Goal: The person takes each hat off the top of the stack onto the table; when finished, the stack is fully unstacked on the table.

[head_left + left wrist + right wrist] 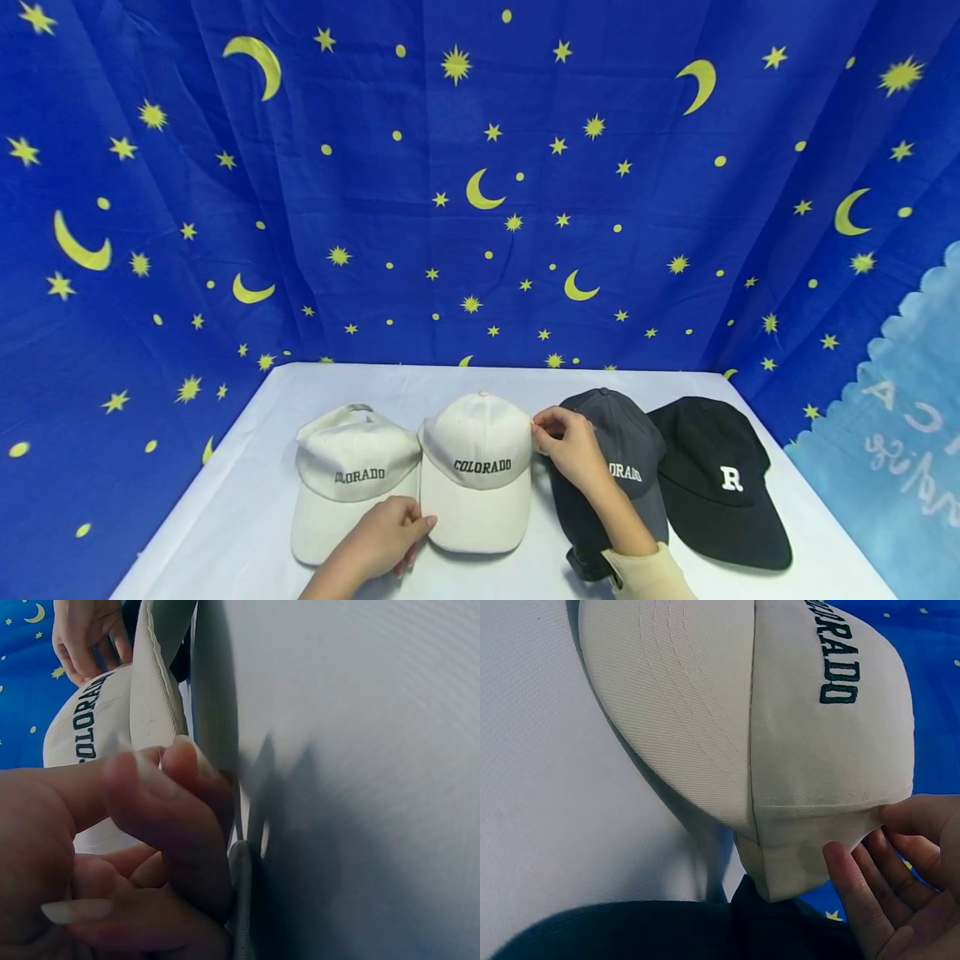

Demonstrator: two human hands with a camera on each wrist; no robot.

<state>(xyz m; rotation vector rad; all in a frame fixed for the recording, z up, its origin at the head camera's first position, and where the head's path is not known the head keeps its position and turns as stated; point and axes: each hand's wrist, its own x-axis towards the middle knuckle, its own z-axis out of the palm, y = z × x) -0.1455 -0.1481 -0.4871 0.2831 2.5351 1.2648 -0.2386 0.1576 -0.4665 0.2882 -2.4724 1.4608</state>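
Observation:
Four caps lie in a row. The second from the left is a cream cap (480,500) lettered COLORADO, peak toward me. Beside that peak's left edge is my left hand (386,533), fingers curled, thumb and fingertip at the rim; contact is partly hidden. My right hand (573,442) holds the same cap's right side at the crown with its fingertips, as the right wrist view also shows on the cream cap (825,742). Left of it sits a cream COLORADO cap (352,450), partly behind my left hand. My right forearm crosses a dark grey cap (611,425).
A black cap (720,467) with a white R overlaps the grey cap's right side. All the caps rest on a white-covered table (225,533). Blue star-and-moon cloth (420,225) hangs behind and at the sides. At far right hangs a light blue cloth (900,425).

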